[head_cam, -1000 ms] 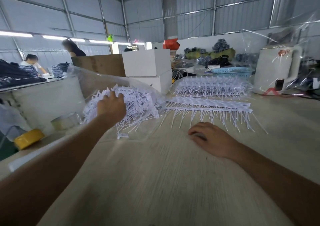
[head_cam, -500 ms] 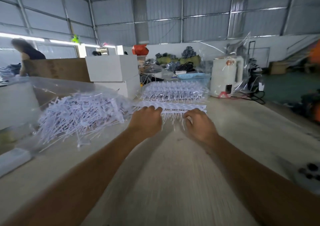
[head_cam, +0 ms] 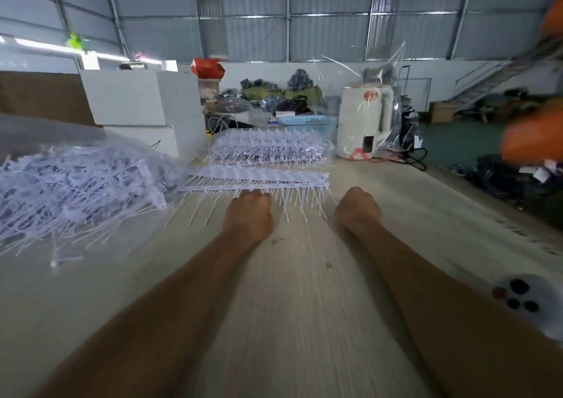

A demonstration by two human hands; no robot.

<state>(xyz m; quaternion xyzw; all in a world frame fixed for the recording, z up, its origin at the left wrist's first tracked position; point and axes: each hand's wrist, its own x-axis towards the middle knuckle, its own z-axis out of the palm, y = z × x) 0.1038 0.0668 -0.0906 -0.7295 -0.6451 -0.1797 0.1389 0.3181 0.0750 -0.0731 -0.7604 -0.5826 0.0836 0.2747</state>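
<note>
The left grip [head_cam: 248,211] and right grip [head_cam: 358,207] are lying knuckles-up on the bench [head_cam: 304,306] at the thin tails of the nearest tag-pin strip [head_cam: 274,181]. Their fingers are curling out of sight, so I cannot tell if they are pinching it. It is looking light, springy and snag-prone, so its stiff spine is seeming the best hold.

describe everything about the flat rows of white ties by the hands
The rows of white plastic ties lie flat on the wooden table in stacked strips, heads in a band away from the person, thin tails pointing toward them. The left hand reaches the tails; the right hand sits at their right end; grip hidden.
</note>
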